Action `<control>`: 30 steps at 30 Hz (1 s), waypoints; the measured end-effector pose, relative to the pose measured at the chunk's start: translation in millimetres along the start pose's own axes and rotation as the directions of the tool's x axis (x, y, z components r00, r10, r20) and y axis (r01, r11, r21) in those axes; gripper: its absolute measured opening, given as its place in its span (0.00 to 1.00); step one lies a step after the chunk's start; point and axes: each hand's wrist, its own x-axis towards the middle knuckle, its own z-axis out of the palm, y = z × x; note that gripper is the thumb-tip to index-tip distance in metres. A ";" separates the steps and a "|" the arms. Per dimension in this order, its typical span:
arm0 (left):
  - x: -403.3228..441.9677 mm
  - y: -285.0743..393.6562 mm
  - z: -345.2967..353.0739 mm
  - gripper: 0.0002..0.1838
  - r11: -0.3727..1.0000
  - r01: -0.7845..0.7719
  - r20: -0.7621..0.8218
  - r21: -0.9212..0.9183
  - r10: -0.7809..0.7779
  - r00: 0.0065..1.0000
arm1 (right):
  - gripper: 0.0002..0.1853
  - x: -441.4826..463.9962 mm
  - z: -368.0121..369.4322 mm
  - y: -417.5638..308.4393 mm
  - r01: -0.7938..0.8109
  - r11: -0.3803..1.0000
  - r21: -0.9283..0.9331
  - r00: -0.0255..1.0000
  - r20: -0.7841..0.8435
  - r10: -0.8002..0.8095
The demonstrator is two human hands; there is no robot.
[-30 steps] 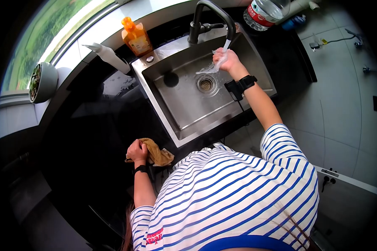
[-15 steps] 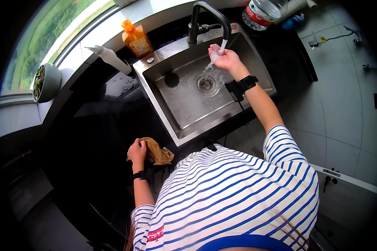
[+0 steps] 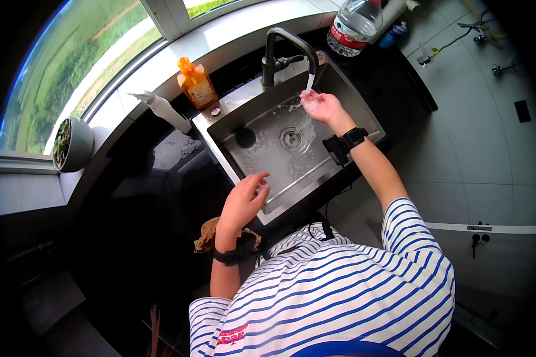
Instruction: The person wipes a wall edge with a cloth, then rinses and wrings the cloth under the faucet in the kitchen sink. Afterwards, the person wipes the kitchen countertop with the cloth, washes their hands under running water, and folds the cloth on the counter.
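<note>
My right hand (image 3: 323, 107) is held palm up under the black faucet (image 3: 270, 62), and running water strikes its fingers. It holds nothing else. Over the near left rim of the steel sink (image 3: 292, 205) is my left hand (image 3: 245, 198), its fingers apart and nothing in them. A brown cloth (image 3: 206, 235) lies on the dark counter beneath my left wrist, partly hidden by it. Water swirls around the drain (image 3: 291, 138) in the sink's floor. A dark round piece (image 3: 245, 137) sits in the sink's far left corner.
An orange bottle (image 3: 197, 83) and a white spray bottle (image 3: 162, 110) stand left of the sink. A large clear water bottle (image 3: 355, 30) is at the back right. A potted plant (image 3: 74, 144) rests on the windowsill.
My left hand has let go of the brown cloth and moved up and right to the sink. My right hand stays at the water stream, slightly lower, and the view has shifted.
</note>
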 end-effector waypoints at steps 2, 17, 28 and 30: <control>24.7 16.5 14.7 0.18 0.967 -0.061 0.086 -0.246 0.085 0.993 | 0.18 -9.6 8.4 1.6 0.038 0.997 -0.063 0.999 0.035 -0.036; 297.6 4.0 133.8 0.18 0.005 0.138 0.119 -0.990 -0.479 0.870 | 0.28 -41.4 4.9 31.3 0.309 0.558 -0.770 0.949 0.291 -0.125; 285.8 11.8 137.7 0.18 0.213 -0.266 -0.338 -0.940 -0.485 0.807 | 0.14 16.7 10.4 5.5 -0.118 0.945 -0.305 0.902 0.365 0.230; 264.6 10.1 128.9 0.18 0.063 -0.223 -0.228 -0.973 -0.430 0.874 | 0.15 7.1 15.9 -16.4 -0.369 0.879 -0.301 0.866 0.231 0.443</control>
